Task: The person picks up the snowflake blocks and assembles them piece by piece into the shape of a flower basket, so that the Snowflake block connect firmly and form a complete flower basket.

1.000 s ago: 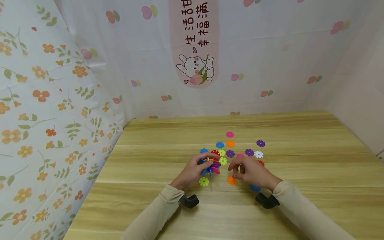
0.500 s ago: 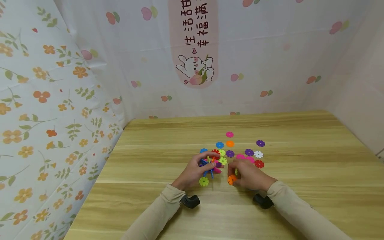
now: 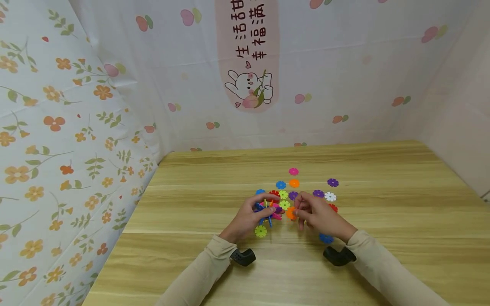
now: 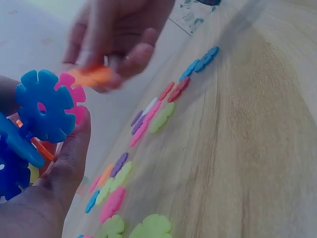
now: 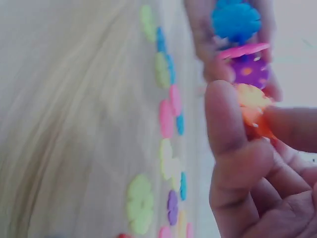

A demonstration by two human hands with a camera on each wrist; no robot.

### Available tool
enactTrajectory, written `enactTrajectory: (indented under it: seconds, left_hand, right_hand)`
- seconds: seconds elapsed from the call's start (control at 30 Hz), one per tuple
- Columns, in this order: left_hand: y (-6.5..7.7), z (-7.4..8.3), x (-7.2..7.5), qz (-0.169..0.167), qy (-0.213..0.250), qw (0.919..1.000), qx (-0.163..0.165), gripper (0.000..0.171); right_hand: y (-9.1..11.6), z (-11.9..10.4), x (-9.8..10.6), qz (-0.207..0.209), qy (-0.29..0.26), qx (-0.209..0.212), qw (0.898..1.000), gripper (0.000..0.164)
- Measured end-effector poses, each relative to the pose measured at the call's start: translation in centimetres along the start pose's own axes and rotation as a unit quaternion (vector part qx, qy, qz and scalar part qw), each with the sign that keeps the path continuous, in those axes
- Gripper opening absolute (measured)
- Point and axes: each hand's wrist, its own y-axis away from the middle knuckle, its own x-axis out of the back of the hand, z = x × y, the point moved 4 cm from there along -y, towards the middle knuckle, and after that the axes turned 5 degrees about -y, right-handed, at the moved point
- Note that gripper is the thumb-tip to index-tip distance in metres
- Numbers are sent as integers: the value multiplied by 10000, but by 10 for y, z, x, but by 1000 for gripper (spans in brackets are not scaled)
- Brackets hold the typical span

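Observation:
In the head view my left hand [image 3: 246, 217] holds a cluster of joined, notched plastic flower discs above the table. The cluster [image 4: 52, 119] has blue, pink, purple and orange pieces; my fingers and palm hide part of it. My right hand [image 3: 323, 217] pinches one orange flower disc [image 3: 291, 213] between thumb and fingers, just right of the cluster. The right wrist view shows this orange disc [image 5: 252, 101] close to a purple disc [image 5: 249, 72] of the cluster; whether they touch, I cannot tell.
Loose flower discs lie flat on the wooden table [image 3: 183, 191] around and beyond the hands. Among them are a yellow-green disc [image 3: 260, 231] near the left wrist, a blue one [image 3: 326, 238] under the right wrist, and a white one [image 3: 330, 196] farther back.
My right hand has taken the orange disc from the table and raised it towards the cluster. The left hand has stayed almost still with the cluster.

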Motion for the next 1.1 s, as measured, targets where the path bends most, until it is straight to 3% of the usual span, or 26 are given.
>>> enactTrajectory:
  seconds: [0.17, 0.43, 0.67, 0.97, 1.1]
  left_hand:
    - [-3, 0, -3, -22, -53, 10000, -78, 36]
    - [-4, 3, -7, 47, -475, 9987, -180, 33]
    - [-4, 4, -9, -14, -465, 9987, -224, 32]
    - [-3, 5, -10, 320, -884, 9955, -137, 30]
    - [-4, 3, -10, 218, -983, 9948, -168, 28]
  right_hand:
    - [-1, -7, 3, 405, -241, 203, 9987, 11]
    - [-2, -13, -1, 654, 38, 273, 9975, 15]
    - [-2, -19, -7, 886, 386, 440, 9943, 9]
    - [-8, -19, -11, 850, -372, 242, 9954, 8]
    - [-9, -11, -12, 684, -559, 135, 9960, 17]
